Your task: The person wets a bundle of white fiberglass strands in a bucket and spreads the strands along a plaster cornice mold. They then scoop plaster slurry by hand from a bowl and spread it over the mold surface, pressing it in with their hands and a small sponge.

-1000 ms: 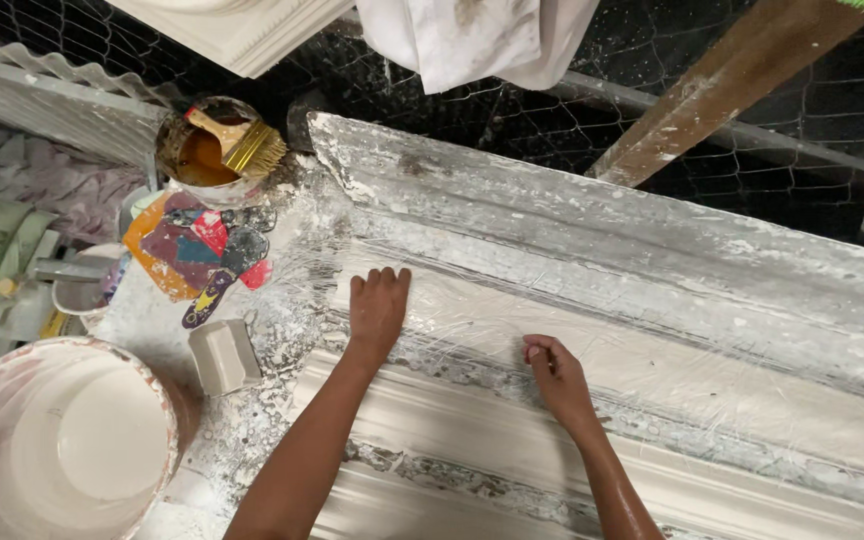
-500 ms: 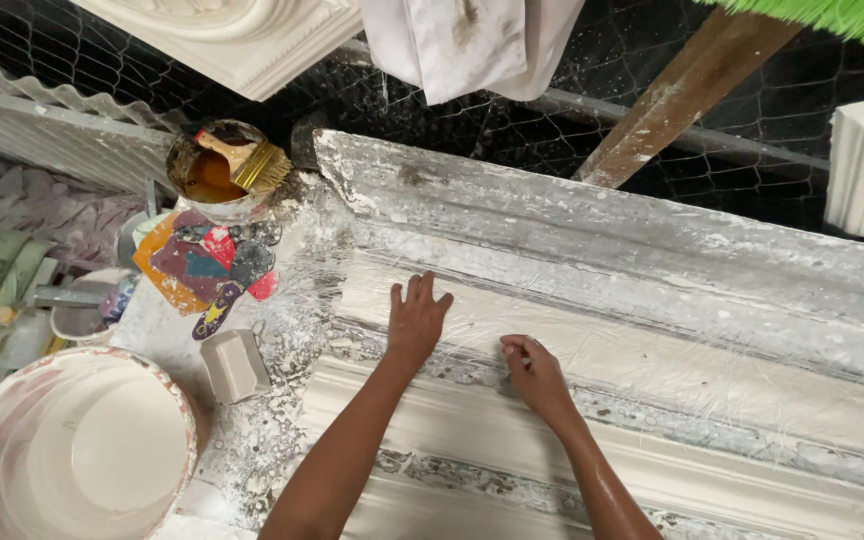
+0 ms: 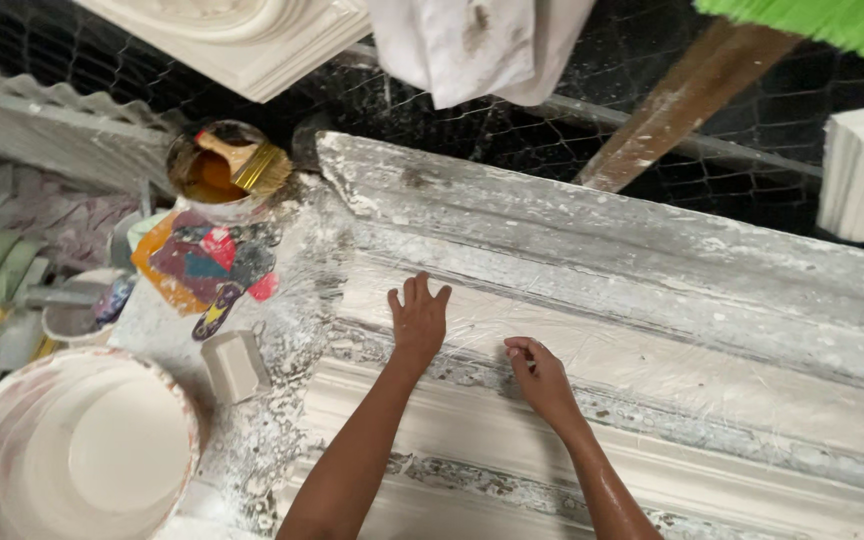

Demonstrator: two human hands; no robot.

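Note:
A long white plaster moulding (image 3: 652,300) with stepped ridges lies across the view, spattered and wet-looking. My left hand (image 3: 418,318) rests flat on its smooth middle band, fingers spread apart. My right hand (image 3: 539,375) is just to the right of it, fingers curled in, fingertips pressing on the same band near a rough grey ridge. Neither hand holds a tool.
A large bucket of white plaster (image 3: 67,450) stands at lower left. A tin with a paintbrush (image 3: 237,165) sits at the moulding's left end, beside a small white cup (image 3: 234,365) and a colourful rag (image 3: 202,262). Wire mesh, a wooden plank (image 3: 687,105) and plaster casts lie beyond.
The view has shifted, so the moulding sits more to the right. My left hand has slid along the band and spread its fingers; my right hand stays curled close beside it.

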